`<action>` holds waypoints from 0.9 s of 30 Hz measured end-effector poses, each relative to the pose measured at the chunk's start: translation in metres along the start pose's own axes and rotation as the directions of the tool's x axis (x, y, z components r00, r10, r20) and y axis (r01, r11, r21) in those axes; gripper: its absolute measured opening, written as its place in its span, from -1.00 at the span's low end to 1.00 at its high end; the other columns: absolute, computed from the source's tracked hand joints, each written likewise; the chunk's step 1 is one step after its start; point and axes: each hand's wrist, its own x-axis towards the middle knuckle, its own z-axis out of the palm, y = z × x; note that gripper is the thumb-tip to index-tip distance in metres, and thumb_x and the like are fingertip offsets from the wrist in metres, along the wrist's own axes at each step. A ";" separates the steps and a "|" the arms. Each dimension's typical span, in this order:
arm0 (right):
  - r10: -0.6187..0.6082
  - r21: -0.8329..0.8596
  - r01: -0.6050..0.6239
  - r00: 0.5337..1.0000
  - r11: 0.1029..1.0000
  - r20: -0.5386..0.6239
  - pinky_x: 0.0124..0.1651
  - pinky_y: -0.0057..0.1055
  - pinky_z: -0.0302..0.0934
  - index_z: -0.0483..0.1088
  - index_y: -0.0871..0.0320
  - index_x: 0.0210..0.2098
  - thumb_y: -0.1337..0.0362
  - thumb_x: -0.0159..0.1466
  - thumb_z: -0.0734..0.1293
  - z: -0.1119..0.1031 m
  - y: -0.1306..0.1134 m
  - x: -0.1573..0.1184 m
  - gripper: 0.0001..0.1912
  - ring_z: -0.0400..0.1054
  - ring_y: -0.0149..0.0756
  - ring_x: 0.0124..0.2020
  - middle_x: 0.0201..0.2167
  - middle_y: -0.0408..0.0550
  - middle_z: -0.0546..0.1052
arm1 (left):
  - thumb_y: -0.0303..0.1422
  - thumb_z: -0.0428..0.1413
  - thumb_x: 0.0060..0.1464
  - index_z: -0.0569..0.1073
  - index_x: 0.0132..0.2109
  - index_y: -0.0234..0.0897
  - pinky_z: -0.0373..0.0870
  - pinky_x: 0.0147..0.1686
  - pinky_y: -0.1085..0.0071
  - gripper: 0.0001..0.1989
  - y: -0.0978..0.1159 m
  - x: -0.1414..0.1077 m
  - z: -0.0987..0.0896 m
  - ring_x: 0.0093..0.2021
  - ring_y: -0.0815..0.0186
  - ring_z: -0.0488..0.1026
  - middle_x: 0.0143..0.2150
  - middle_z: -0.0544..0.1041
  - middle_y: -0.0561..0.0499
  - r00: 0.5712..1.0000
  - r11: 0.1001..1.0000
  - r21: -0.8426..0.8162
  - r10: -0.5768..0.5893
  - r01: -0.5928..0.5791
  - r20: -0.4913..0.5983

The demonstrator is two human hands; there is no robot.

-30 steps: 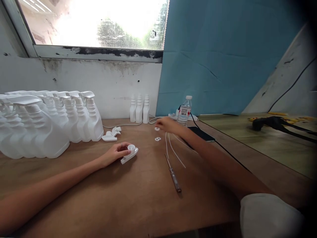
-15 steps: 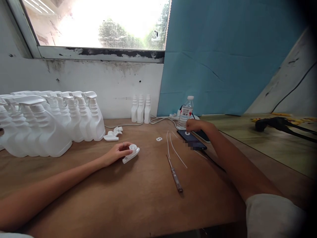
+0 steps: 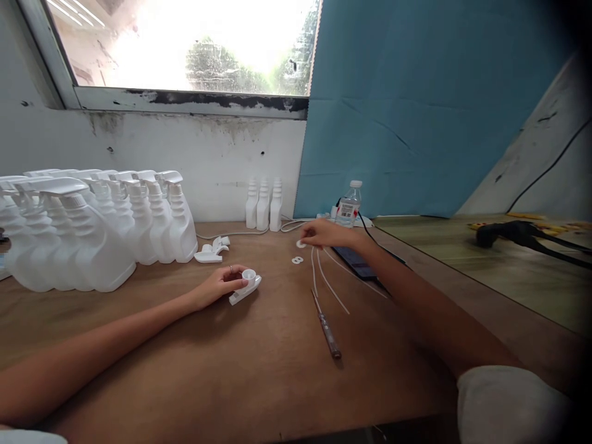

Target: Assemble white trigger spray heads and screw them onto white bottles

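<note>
As seen from the head camera, the left hand (image 3: 218, 287) grasps a white plastic sprayer head (image 3: 241, 294) lying on the brown tabletop (image 3: 259, 370), its round, open collar (image 3: 248, 275) facing up. The thumb reaches the collar's side and leaves the opening uncovered. That is a sound hold: light pressure low on the part should stop it rolling without squeezing the collar out of round.

Farther forward, the right hand (image 3: 319, 233) points downward, its fingertips closed on a small flat white ring (image 3: 299, 245); whether the ring is clear of the tabletop, I cannot tell. Something this thin is best pinched at its outer edge, gently enough not to bend or flick it. Two matching flat white rings (image 3: 295, 261) lie just nearer the wearer, so the fingers want a little height to avoid scattering them.

Thin white flexible tubes (image 3: 333, 291) fan out beside and beneath the right hand and forearm, one reaching across by the black phone (image 3: 354, 259); a low sweep of the wrist could drag them. A slim screwdriver with a translucent brownish handle (image 3: 330, 336) lies near the tube ends, gripped by neither hand. Loose white plastic sprayer parts (image 3: 213, 251) rest beyond the left hand, near the upright white spray bottles (image 3: 108, 253), well apart from the ring.
</note>
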 end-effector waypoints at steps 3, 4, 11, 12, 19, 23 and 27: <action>-0.142 0.021 0.143 0.989 0.989 -0.048 -0.45 -0.57 0.11 0.41 0.23 -0.34 0.27 0.28 0.27 0.044 -0.038 0.008 -0.85 0.33 -0.48 -0.54 -0.50 -0.11 0.51 | -0.12 0.19 0.04 0.45 -0.01 -0.30 0.30 -0.09 0.38 -0.56 -0.001 0.000 0.000 -0.09 0.21 0.42 -0.07 0.51 -0.06 1.000 1.000 0.002 0.013 -0.013 0.002; -0.183 0.014 0.184 0.981 0.983 -0.066 -0.41 -0.58 0.11 0.41 0.24 -0.34 0.28 0.26 0.30 0.060 -0.047 0.010 -0.87 0.35 -0.46 -0.48 -0.45 -0.09 0.53 | -0.12 0.19 0.04 0.44 -0.01 -0.30 0.30 -0.09 0.38 -0.56 -0.001 0.000 0.000 -0.09 0.21 0.42 -0.07 0.51 -0.06 1.000 1.000 0.004 0.014 -0.014 0.003; -0.301 -0.131 0.279 0.931 0.951 -0.206 -0.41 -0.46 -0.06 0.37 0.21 -0.26 0.29 0.34 0.20 0.124 -0.058 0.008 -0.85 0.33 -0.34 -0.43 -0.39 -0.01 0.52 | -0.13 0.16 0.08 0.42 0.00 -0.32 0.27 -0.14 0.44 -0.58 0.000 0.000 -0.001 -0.11 0.25 0.39 -0.09 0.48 -0.04 0.999 1.000 0.016 0.020 -0.021 0.042; -0.310 -0.144 0.284 0.927 0.948 -0.211 -0.41 -0.46 -0.07 0.37 0.21 -0.27 0.28 0.34 0.20 0.125 -0.056 0.008 -0.85 0.33 -0.33 -0.43 -0.39 -0.02 0.52 | -0.14 0.16 0.08 0.42 0.00 -0.32 0.26 -0.14 0.44 -0.58 -0.001 0.000 -0.001 -0.11 0.26 0.38 -0.10 0.48 -0.03 0.999 1.000 0.020 0.019 -0.020 0.045; -0.341 -0.195 0.302 0.913 0.933 -0.221 -0.40 -0.46 -0.10 0.35 0.19 -0.27 0.27 0.34 0.20 0.125 -0.053 0.010 -0.86 0.33 -0.33 -0.41 -0.38 -0.04 0.52 | -0.13 0.15 0.09 0.43 0.00 -0.31 0.27 -0.12 0.43 -0.59 -0.002 0.001 -0.002 -0.11 0.24 0.38 -0.09 0.48 -0.02 0.998 1.000 0.022 0.012 -0.013 0.054; -0.346 -0.207 0.303 0.913 0.930 -0.218 -0.39 -0.45 -0.11 0.34 0.19 -0.26 0.26 0.35 0.19 0.126 -0.053 0.010 -0.85 0.33 -0.34 -0.40 -0.36 -0.04 0.53 | -0.13 0.15 0.10 0.42 0.02 -0.30 0.26 -0.10 0.44 -0.58 -0.003 0.001 -0.003 -0.09 0.25 0.37 -0.08 0.47 -0.02 0.998 1.000 0.027 0.009 -0.011 0.056; -0.348 -0.212 0.304 0.913 0.929 -0.211 -0.38 -0.45 -0.11 0.33 0.20 -0.26 0.27 0.35 0.19 0.125 -0.053 0.009 -0.85 0.33 -0.34 -0.39 -0.34 -0.03 0.53 | -0.13 0.15 0.10 0.42 0.01 -0.31 0.26 -0.12 0.44 -0.58 -0.003 0.001 -0.003 -0.10 0.24 0.37 -0.09 0.47 -0.02 0.998 0.999 0.036 0.011 -0.013 0.055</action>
